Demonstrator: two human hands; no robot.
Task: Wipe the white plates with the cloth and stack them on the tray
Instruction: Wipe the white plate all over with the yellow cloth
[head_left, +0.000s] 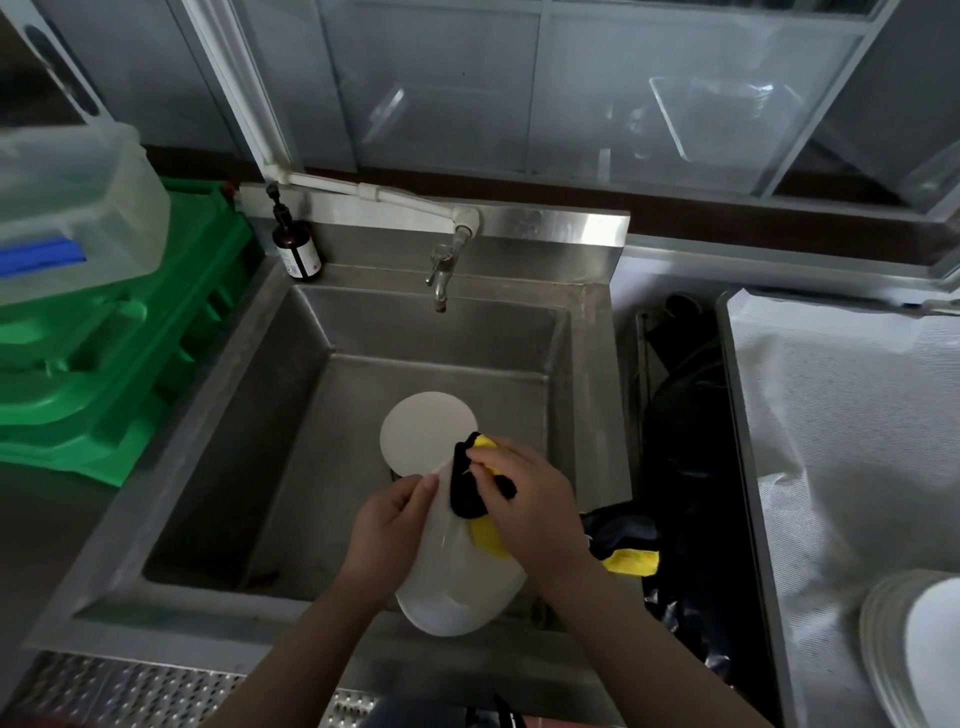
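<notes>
Two hands are seen over the steel sink (291, 415). One white plate (457, 587) is held tilted by the left hand (387, 525), its grip curled round the plate's edge. A black-and-yellow cloth (475, 488) is pressed on the plate by the right hand (530, 499), fingers bunched on it. Another plate (423, 434) lies in the sink behind. More plates (904, 649) are stacked on the tray (831, 415) at the right.

You face a steel sink (291, 415) with a tap (441, 270); green crates (130, 353) stand left, and glass panes (571, 93) run behind.
</notes>
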